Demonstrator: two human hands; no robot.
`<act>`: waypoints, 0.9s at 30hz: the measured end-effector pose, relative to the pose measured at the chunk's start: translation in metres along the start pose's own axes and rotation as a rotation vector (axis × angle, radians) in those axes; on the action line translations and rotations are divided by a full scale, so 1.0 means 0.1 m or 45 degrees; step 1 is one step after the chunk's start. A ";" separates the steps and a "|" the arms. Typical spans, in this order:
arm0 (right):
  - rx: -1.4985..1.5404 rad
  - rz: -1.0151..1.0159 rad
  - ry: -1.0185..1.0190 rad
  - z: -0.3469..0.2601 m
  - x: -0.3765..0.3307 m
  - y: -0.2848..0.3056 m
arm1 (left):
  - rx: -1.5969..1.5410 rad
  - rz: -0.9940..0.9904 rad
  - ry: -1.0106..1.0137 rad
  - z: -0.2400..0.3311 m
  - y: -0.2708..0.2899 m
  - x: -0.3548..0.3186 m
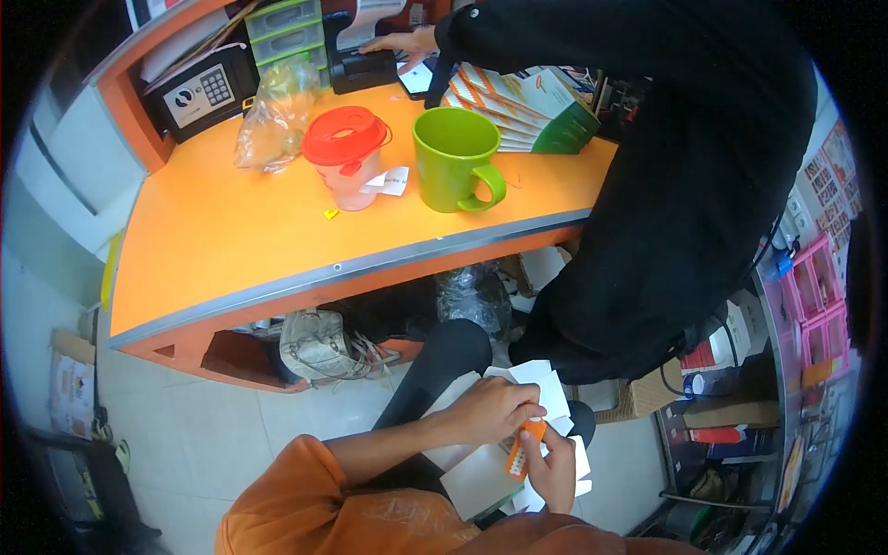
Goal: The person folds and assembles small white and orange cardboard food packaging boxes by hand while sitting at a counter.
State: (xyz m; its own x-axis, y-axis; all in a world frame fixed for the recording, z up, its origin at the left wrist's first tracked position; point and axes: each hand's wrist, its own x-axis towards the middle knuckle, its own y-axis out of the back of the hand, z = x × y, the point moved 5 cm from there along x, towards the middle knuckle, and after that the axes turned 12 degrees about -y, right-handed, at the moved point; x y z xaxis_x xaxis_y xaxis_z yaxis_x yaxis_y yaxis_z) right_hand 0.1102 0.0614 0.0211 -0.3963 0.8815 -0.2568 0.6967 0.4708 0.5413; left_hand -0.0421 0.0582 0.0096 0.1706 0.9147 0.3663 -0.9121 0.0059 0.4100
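In my lap, a small orange piece with a white pattern (523, 453) is held between both hands; its exact kind I cannot make out. My left hand (495, 410) is closed, with bent fingers at the upper end of the piece. Lower and to the right, my right hand (555, 472) grips its side, thumb up along it. Beneath the hands, white cardboard pieces with folded flaps (476, 481) lie spread over my thighs, partly covered by my forearm and hands.
An orange-topped desk (222, 250) stands ahead, bearing a green mug (444, 166), a red-lidded cup (344, 162), a plastic bag (277, 116) and a small safe (205, 97). A person in black (684, 194) leans in at right, a hand (402, 44) on a black device (363, 72).
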 end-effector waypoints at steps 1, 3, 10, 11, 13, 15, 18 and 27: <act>0.010 0.002 -0.003 0.07 0.01 0.02 | 0.004 -0.010 0.002 0.01 -0.02 0.01; -0.296 -0.084 -0.046 0.27 0.04 -0.02 | -0.292 0.156 0.068 -0.01 0.00 0.02; 0.030 0.156 -0.123 0.25 -0.01 0.19 | 0.149 0.819 -0.165 0.02 0.43 -0.11; 0.033 0.154 -0.122 0.26 -0.01 0.20 | 0.152 0.818 -0.164 0.00 0.45 -0.11; 0.018 0.164 -0.099 0.26 0.01 0.21 | 0.105 0.795 -0.077 -0.09 0.47 -0.11; 0.026 0.158 -0.111 0.23 0.00 0.19 | -0.089 0.744 0.020 -0.23 0.35 -0.14; 0.069 0.169 -0.107 0.21 0.01 0.17 | -0.491 0.381 0.258 -0.44 0.09 -0.13; 0.703 0.286 -0.230 0.35 0.04 0.11 | -1.139 0.234 0.392 -0.37 -0.23 -0.20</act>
State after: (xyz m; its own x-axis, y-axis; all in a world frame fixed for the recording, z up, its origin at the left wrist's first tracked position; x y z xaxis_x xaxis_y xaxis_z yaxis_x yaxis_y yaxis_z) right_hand 0.1366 0.0714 -0.0018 -0.1300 0.9306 -0.3422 0.9769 0.1793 0.1164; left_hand -0.0386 0.0546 -0.0384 0.0075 0.9973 0.0736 -0.8831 0.0411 -0.4673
